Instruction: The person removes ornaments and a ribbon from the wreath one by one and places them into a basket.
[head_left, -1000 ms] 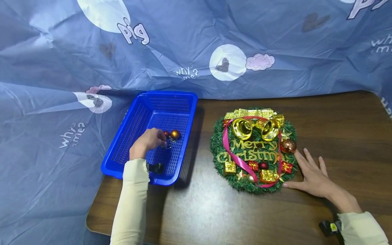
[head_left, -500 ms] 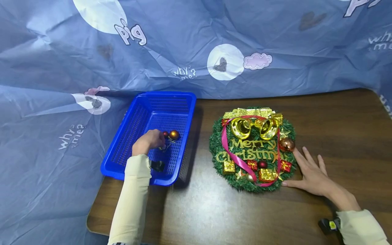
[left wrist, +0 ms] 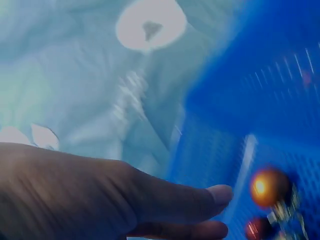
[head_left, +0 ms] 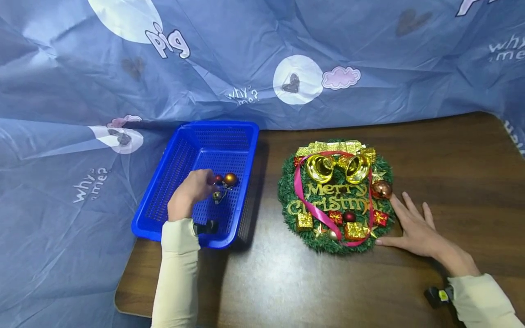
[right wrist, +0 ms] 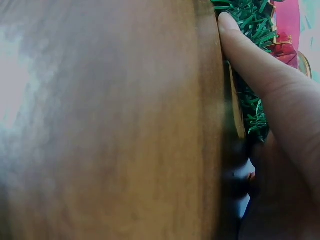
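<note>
Inside the blue basket [head_left: 246, 200], my left hand [head_left: 191, 189] hovers at the left of a few small baubles. One bauble is shiny orange-gold [head_left: 230, 179], another is red [head_left: 218, 178], and a small gold ornament [head_left: 217, 196] lies just below them. The left wrist view shows the thumb and a finger nearly straight, with nothing seen between them; the orange bauble [left wrist: 270, 186] is apart from the fingertips. On the table, my right hand [head_left: 416, 232] lies with spread fingers against the right edge of a green Christmas wreath [head_left: 295, 196]. Its thumb touches the wreath's lower edge.
The wreath carries gold bells [head_left: 320, 168], a pink ribbon [head_left: 316, 212], small gift boxes and a copper bauble [head_left: 382, 189]. A blue printed sheet [head_left: 229, 59] hangs behind the brown table [head_left: 279, 282]. The basket stands at the table's left side.
My left hand has drawn slightly back from the baubles, and the small gold ornament shows more fully. The right hand stays at the wreath. The head view has shifted a little.
</note>
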{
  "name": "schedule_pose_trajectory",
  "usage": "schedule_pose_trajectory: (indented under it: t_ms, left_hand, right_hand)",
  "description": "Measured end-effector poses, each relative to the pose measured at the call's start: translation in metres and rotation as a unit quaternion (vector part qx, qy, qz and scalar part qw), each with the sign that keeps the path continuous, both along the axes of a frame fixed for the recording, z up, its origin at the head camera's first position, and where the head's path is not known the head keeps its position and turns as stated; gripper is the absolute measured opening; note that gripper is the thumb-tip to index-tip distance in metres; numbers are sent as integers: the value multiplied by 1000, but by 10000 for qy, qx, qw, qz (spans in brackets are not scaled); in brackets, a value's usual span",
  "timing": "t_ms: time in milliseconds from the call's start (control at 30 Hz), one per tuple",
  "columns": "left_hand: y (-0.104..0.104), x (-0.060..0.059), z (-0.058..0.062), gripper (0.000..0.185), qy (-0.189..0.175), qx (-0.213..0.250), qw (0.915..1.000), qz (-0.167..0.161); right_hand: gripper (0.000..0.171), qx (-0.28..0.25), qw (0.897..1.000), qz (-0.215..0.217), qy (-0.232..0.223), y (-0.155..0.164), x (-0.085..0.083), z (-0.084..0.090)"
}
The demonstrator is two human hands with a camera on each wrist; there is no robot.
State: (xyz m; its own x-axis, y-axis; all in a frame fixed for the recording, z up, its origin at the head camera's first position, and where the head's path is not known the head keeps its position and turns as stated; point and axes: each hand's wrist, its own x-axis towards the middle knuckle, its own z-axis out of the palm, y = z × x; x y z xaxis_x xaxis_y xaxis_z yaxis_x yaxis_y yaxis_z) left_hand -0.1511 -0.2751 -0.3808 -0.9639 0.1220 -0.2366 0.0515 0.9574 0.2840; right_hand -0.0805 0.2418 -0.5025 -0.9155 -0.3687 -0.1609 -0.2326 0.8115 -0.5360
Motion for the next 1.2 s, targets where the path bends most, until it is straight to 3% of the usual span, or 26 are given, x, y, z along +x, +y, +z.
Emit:
schedule_pose_trajectory:
  t_ms: [167,367,600,767,1200]
  left_hand:
    - [28,19,17,11,923,377,9941,-423]
    - [58,33,29,13,1356,666,9865,-634]
    - [86,44,31,16,1396,844,9827,-882]
    - [110,53,25,14,1601,980,9720,-1415]
    - [173,70,-4,20,775,951,9633,-2388]
  right_hand:
    - [121,-35,10000,16,-24,-1,0,1]
    - [122,-18,10000,12,-10,-1,0,0]
    - [122,-16,10000,5,4,-1,-1,0]
    - [122,-15,10000,-4,-55,0,-1,1]
    - [121,-2,10000,5,-34,0,-2,-1]
